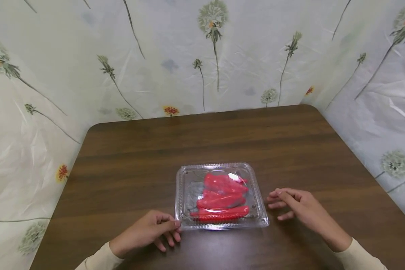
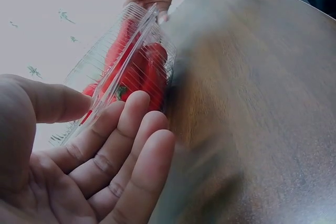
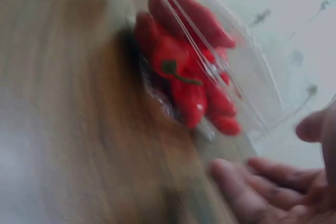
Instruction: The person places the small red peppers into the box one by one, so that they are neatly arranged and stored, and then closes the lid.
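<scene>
A clear plastic clamshell container (image 1: 183, 195) with its lid down lies on the table. Inside are several long red peppers (image 1: 221, 200); a green stem shows on one in the right wrist view. My left hand (image 1: 155, 229) is at the container's near left corner, pinching the rim between thumb and index finger while the other fingers stay loosely bent below. To the right of the container, my right hand (image 1: 298, 208) hovers a short way from its edge, fingers relaxed and holding nothing.
The dark brown wooden table (image 1: 138, 157) has rounded far corners. Behind it and along both sides hangs a pale sheet (image 1: 175, 63) printed with dandelions. Light-coloured sleeves (image 1: 99, 258) cover both forearms.
</scene>
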`<act>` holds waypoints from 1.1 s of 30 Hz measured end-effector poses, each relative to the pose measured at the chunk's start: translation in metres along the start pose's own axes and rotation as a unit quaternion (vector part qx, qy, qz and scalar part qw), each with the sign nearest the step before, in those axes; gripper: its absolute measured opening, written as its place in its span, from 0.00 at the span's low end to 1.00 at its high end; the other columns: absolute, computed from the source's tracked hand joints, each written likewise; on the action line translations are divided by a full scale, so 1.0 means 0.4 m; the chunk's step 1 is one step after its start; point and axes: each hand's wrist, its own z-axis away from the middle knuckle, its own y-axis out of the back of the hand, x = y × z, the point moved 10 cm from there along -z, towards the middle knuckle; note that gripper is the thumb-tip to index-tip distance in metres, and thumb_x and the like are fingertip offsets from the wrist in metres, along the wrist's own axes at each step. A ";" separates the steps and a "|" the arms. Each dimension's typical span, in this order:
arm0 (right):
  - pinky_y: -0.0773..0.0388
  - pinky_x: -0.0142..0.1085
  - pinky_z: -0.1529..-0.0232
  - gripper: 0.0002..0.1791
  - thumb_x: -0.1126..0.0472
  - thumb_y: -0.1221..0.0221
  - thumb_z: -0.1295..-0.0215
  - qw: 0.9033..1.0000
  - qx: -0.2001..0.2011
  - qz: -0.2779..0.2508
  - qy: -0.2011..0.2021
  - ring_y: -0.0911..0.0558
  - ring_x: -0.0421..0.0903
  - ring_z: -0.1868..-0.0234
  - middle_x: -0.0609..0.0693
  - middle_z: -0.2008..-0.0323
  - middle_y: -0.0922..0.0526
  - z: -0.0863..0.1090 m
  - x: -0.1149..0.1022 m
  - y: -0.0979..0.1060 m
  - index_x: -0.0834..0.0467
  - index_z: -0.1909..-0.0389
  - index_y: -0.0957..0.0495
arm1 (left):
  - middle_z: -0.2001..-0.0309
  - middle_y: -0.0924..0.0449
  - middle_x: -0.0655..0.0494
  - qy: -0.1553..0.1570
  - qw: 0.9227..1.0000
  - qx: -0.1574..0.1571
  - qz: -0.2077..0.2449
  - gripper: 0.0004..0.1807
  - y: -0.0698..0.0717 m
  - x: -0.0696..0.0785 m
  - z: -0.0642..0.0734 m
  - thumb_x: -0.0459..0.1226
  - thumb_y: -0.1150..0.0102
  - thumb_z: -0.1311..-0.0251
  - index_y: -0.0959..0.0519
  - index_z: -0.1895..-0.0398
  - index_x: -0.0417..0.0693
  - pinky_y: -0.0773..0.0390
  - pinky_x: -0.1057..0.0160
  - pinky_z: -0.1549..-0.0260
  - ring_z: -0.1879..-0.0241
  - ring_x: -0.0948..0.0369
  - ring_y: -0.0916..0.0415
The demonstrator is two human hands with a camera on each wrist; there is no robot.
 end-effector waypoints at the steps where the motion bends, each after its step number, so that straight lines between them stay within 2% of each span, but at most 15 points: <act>1: 0.14 0.48 0.65 0.25 0.54 0.53 0.19 0.999 -0.027 -0.016 -0.027 0.12 0.47 0.55 0.69 0.46 0.19 0.005 0.014 -0.019 0.74 0.43 0.25 | 0.66 0.13 0.46 0.000 1.000 0.000 0.000 0.22 0.000 0.000 0.001 0.42 0.43 0.28 0.19 0.59 0.26 0.19 0.67 0.79 0.72 0.62 0.19; 4: 0.15 0.51 0.67 0.27 0.55 0.55 0.18 0.991 -0.099 -0.051 -0.069 0.12 0.49 0.57 0.69 0.49 0.18 0.026 0.037 -0.077 0.78 0.41 0.28 | 0.66 0.14 0.46 0.001 1.000 0.000 0.001 0.21 0.001 -0.002 0.002 0.43 0.43 0.28 0.19 0.59 0.26 0.19 0.67 0.79 0.72 0.62 0.19; 8: 0.15 0.50 0.69 0.27 0.55 0.58 0.17 0.977 -0.172 -0.097 -0.086 0.12 0.52 0.59 0.65 0.55 0.14 0.046 0.049 -0.141 0.77 0.42 0.28 | 0.66 0.14 0.46 0.000 1.000 0.001 0.000 0.21 0.004 -0.005 0.004 0.42 0.44 0.27 0.19 0.58 0.27 0.19 0.67 0.79 0.72 0.62 0.19; 15: 0.14 0.38 0.68 0.28 0.54 0.61 0.16 0.945 -0.240 -0.188 -0.115 0.13 0.46 0.61 0.57 0.59 0.14 0.069 0.050 -0.189 0.78 0.48 0.27 | 0.66 0.14 0.47 -0.001 1.000 -0.001 0.007 0.22 0.005 -0.008 0.005 0.43 0.44 0.27 0.19 0.58 0.26 0.18 0.67 0.79 0.72 0.62 0.19; 18: 0.15 0.36 0.67 0.24 0.57 0.60 0.17 0.938 -0.257 -0.208 -0.107 0.13 0.44 0.60 0.56 0.58 0.14 0.075 0.044 -0.197 0.78 0.49 0.28 | 0.66 0.14 0.48 -0.002 1.000 -0.003 0.010 0.21 0.005 -0.009 0.005 0.42 0.44 0.27 0.19 0.58 0.26 0.19 0.67 0.79 0.72 0.62 0.19; 25: 0.16 0.33 0.69 0.19 0.63 0.57 0.18 0.944 -0.259 -0.194 -0.066 0.13 0.44 0.61 0.59 0.57 0.15 0.074 0.033 -0.197 0.79 0.50 0.30 | 0.67 0.14 0.49 -0.006 1.000 -0.005 0.017 0.22 0.002 -0.006 0.003 0.42 0.44 0.27 0.21 0.58 0.24 0.19 0.67 0.79 0.72 0.63 0.19; 29: 0.15 0.35 0.68 0.20 0.63 0.57 0.19 0.948 -0.253 -0.182 -0.060 0.13 0.44 0.62 0.64 0.57 0.16 0.072 0.035 -0.191 0.81 0.49 0.31 | 0.69 0.16 0.51 -0.007 1.000 -0.001 0.025 0.22 -0.001 -0.006 0.002 0.41 0.44 0.27 0.22 0.58 0.22 0.19 0.67 0.79 0.72 0.63 0.20; 33: 0.15 0.36 0.66 0.20 0.64 0.56 0.19 0.952 -0.245 -0.175 -0.053 0.14 0.43 0.63 0.62 0.59 0.16 0.068 0.038 -0.185 0.81 0.50 0.30 | 0.69 0.17 0.52 -0.006 0.999 0.009 0.037 0.21 -0.003 -0.011 0.000 0.40 0.44 0.27 0.24 0.59 0.22 0.19 0.66 0.79 0.72 0.63 0.21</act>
